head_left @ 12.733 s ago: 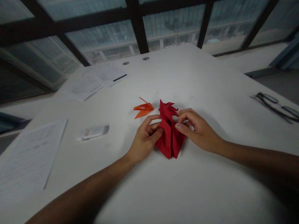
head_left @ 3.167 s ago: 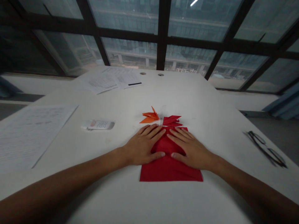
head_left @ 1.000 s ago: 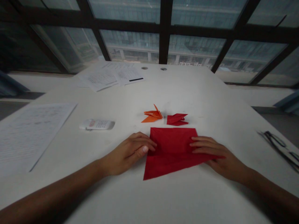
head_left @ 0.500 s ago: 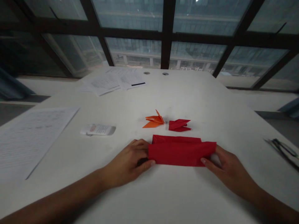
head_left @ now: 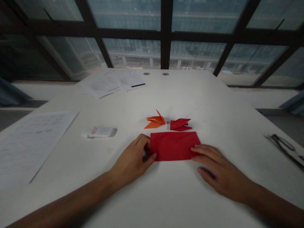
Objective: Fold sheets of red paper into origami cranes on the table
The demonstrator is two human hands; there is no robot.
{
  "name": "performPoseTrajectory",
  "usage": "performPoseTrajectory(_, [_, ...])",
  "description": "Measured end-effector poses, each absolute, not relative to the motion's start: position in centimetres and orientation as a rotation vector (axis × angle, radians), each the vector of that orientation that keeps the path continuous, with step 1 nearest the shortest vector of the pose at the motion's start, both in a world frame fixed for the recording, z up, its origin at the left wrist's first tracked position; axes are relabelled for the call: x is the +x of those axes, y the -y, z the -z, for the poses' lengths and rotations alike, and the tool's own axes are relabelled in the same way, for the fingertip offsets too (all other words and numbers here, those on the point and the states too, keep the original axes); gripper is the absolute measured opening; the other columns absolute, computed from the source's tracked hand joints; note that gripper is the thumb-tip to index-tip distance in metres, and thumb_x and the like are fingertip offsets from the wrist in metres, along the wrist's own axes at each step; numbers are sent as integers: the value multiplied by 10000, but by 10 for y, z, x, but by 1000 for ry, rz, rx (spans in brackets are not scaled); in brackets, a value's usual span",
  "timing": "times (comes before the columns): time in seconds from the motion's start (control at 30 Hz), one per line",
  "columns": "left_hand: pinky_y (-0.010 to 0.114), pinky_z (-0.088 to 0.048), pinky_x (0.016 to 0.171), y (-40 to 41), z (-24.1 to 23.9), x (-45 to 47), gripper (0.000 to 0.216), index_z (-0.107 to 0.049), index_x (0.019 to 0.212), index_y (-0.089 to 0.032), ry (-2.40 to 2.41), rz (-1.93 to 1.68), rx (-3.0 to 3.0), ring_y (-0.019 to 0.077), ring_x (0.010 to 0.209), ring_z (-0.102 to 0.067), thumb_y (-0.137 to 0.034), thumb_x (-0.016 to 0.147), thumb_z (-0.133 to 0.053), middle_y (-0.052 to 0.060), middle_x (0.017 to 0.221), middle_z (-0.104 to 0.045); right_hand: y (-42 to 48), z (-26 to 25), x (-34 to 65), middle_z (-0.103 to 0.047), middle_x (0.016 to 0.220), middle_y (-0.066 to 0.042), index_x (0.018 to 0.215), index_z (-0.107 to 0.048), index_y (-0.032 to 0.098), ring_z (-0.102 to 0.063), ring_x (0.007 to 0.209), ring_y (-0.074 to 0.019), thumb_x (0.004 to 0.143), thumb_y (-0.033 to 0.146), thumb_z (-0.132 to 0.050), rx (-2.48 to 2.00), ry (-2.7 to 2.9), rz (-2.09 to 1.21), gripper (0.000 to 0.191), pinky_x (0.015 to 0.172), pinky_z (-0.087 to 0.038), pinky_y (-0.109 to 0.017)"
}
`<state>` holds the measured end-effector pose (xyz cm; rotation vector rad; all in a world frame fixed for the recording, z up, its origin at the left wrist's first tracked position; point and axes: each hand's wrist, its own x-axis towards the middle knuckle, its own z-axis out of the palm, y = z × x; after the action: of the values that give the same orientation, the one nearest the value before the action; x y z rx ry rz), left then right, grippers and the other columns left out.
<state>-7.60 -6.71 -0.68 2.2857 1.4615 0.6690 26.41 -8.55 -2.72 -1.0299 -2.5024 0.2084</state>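
Observation:
A sheet of red paper (head_left: 174,146), folded into a flat rectangle, lies on the white table in front of me. My left hand (head_left: 135,155) pinches its left edge between thumb and curled fingers. On the paper's right edge rest the outstretched fingertips of my right hand (head_left: 217,169), whose thumb stays apart below, off the paper. Just beyond the paper are two origami pieces with pointed flaps: an orange one (head_left: 155,121) and a red one (head_left: 180,124) to its right.
A small white packet (head_left: 99,132) lies left of my hands. Printed sheets (head_left: 30,142) cover the table's left side, with more papers (head_left: 106,85) farther back. Near the right edge are scissors (head_left: 283,147), partly blurred. Dark-framed windows stand behind the table (head_left: 190,95).
The raised front layer of the red paper now lies flat. My right hand has let go of its right corner and moved left, fingers on top. My left hand keeps its hold.

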Motion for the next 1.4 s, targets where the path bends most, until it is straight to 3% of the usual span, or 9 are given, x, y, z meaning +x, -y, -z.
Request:
performPoseTrajectory(0.1, [432, -567, 890, 70, 15, -77, 433, -439, 1268, -178, -1511, -842, 2365, 258, 1096, -595, -243, 894, -647, 142, 1265, -529, 85, 26, 263, -611, 1437, -113, 1314, -609, 253, -525, 1365, -294, 962, 175, -589, -1042, 2575, -310, 361, 1122, -482, -542])
performPoseTrajectory(0.17, [498, -520, 1016, 75, 16, -77, 555, -383, 1385, -171, -1519, -938, 2524, 324, 1313, -493, -223, 901, -650, 197, 1416, -462, 85, 25, 262, -618, 1436, -107, 1300, -620, 252, -530, 1364, -288, 960, 176, -589, -1049, 2570, -310, 349, 1127, -477, -539])
performPoseTrajectory(0.3, [536, -421, 1120, 90, 6, -71, 540, -450, 1453, -236, -1222, -670, 2849, 341, 1395, -475, -263, 941, -622, 137, 1510, -529, 86, 22, 262, -641, 1424, -83, 1283, -651, 281, -551, 1351, -294, 923, 186, -628, -997, 2589, -304, 373, 1142, -451, -551])
performPoseTrajectory(0.4, [548, -377, 1176, 97, -1, -65, 690, -388, 1558, -227, -1061, -344, 2809, 355, 1477, -423, -503, 962, -599, 117, 1617, -450, 86, 20, 263, -649, 1422, -68, 1273, -669, 299, -563, 1339, -302, 891, 216, -671, -962, 2602, -327, 390, 1165, -416, -560])
performPoseTrajectory(0.53, [563, -332, 1214, 96, -3, -62, 705, -378, 1578, -232, -1104, -174, 2702, 339, 1516, -382, -580, 985, -532, 91, 1656, -389, 87, 20, 265, -642, 1433, -55, 1281, -662, 315, -549, 1350, -299, 915, 235, -655, -932, 2631, -329, 375, 1177, -389, -569])
performPoseTrajectory(0.8, [568, -395, 1141, 90, -6, -63, 571, -441, 1537, -282, -1200, -181, 2677, 331, 1415, -481, -485, 1010, -530, 48, 1599, -488, 84, 17, 263, -653, 1403, -46, 1268, -664, 314, -554, 1323, -281, 936, 240, -634, -969, 2655, -374, 341, 1165, -402, -531])
performPoseTrajectory(0.97, [588, -473, 1025, 85, -5, -60, 484, -605, 1362, -228, -1367, -251, 2704, 356, 1210, -579, -479, 949, -631, 101, 1366, -646, 85, 10, 254, -670, 1366, -42, 1215, -686, 311, -565, 1304, -280, 889, 213, -672, -1001, 2603, -490, 340, 1127, -451, -499])
performPoseTrajectory(1.13, [470, -564, 919, 80, 1, -42, 419, -637, 1276, -245, -1189, -384, 2757, 294, 1105, -608, -439, 914, -721, 90, 1226, -675, 85, 9, 249, -703, 1309, -50, 1251, -679, 297, -597, 1269, -266, 898, 200, -662, -1022, 2511, -574, 367, 1108, -484, -464])
performPoseTrajectory(1.4, [377, -561, 738, 76, 21, -29, 154, -680, 1125, -246, -1034, -512, 2855, 241, 910, -644, -303, 1002, -606, 33, 1005, -747, 86, 22, 252, -693, 1330, -88, 1389, -596, 281, -617, 1264, -280, 921, 150, -604, -1032, 2443, -523, 486, 1093, -522, -459])
